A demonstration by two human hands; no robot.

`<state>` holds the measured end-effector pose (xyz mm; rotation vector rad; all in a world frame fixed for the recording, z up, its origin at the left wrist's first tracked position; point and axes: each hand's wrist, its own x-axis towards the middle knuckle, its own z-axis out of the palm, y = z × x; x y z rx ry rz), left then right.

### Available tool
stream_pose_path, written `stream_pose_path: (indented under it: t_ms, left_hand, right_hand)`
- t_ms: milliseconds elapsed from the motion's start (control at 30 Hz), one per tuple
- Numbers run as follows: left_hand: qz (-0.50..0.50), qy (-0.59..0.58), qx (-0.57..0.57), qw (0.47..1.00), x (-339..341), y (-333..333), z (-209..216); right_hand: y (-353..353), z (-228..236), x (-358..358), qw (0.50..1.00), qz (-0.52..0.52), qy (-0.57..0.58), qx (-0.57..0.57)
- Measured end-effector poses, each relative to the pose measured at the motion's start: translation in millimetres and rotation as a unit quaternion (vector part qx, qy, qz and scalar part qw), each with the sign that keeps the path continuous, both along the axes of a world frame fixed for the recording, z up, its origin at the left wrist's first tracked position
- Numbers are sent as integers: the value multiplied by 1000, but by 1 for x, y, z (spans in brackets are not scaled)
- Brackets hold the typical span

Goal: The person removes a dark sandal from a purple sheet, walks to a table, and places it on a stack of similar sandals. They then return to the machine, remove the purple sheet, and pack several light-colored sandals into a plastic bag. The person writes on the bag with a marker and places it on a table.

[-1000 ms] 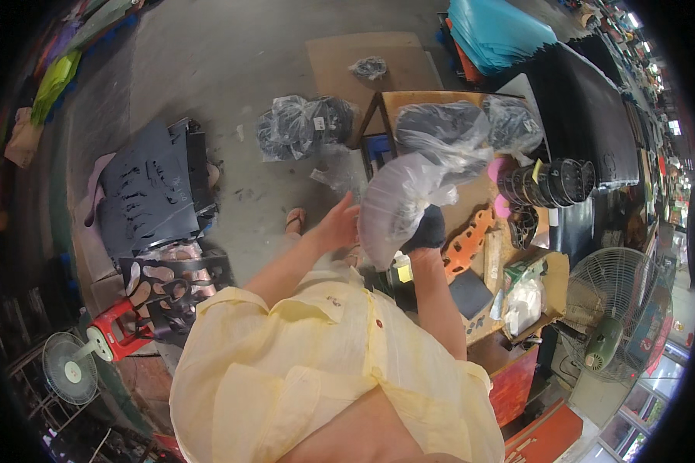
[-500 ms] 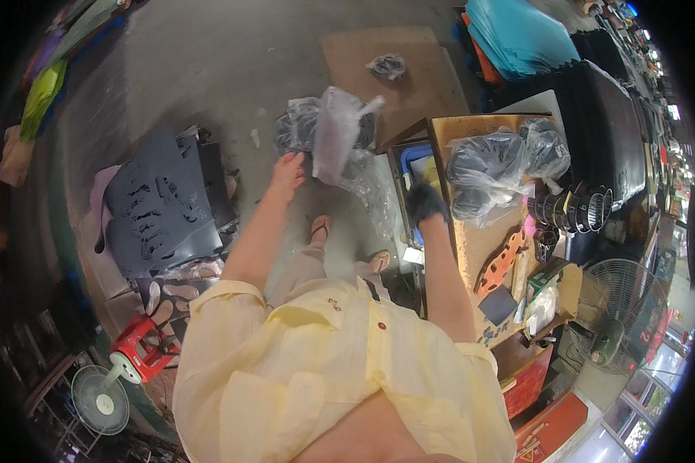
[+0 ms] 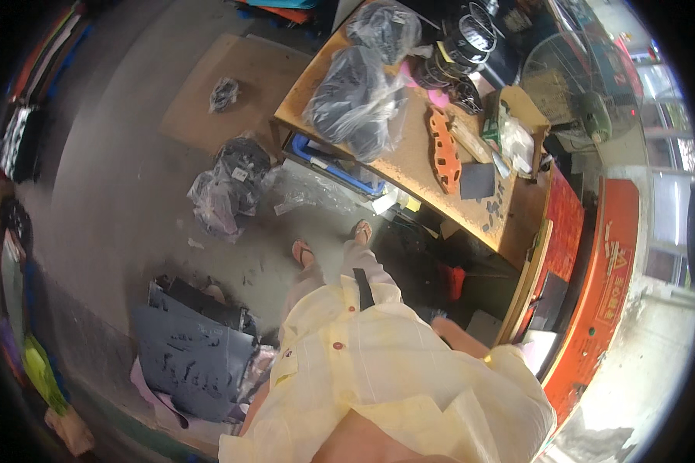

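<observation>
Neither of my hands shows. Of my left arm only a strip of skin [image 3: 256,409] appears beside the yellow shirt, close to a stack of dark grey cut sheets [image 3: 193,359]. My right arm [image 3: 463,339] comes out of its sleeve below the workbench's near edge, and its hand is hidden or cannot be made out. On the workbench [image 3: 409,174] lie clear plastic bags of dark items [image 3: 355,100], an orange perforated strip [image 3: 444,150] and a small dark square sheet [image 3: 478,181]. Bagged dark items [image 3: 236,185] rest on the floor beyond my feet.
A blue-rimmed tray [image 3: 336,163] sits under the benchtop. An open carton [image 3: 517,131] and black ring-shaped goods [image 3: 467,42] stand on the bench, with a fan [image 3: 594,116] behind. A red-orange board [image 3: 602,285] leans at the right. A brown board [image 3: 232,69] lies on the floor.
My view has swung round to the right. My left hand, which was by the floor bags, and my dark-gloved right hand, which was at the tray, have both gone out of sight.
</observation>
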<state>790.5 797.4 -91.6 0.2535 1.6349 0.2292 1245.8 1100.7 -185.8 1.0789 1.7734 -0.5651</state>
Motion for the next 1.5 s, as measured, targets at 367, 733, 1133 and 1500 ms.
stream_pose_path:
  t_ms: [367,733,1133,1500]
  left_hand:
    - [-58,-10,-6,998,-9,39,23]
    - [-175,-83,-23,981,-21,110,88]
    - [-253,-186,117,942,18,254,72]
    - [-144,-200,218,944,64,269,50]
  right_hand:
    - [-52,-26,44,976,-194,81,64]
    - [-34,-49,81,964,-208,137,89]
    - [-22,-55,108,959,-205,170,99]
    - [-19,-68,126,957,-193,186,110]
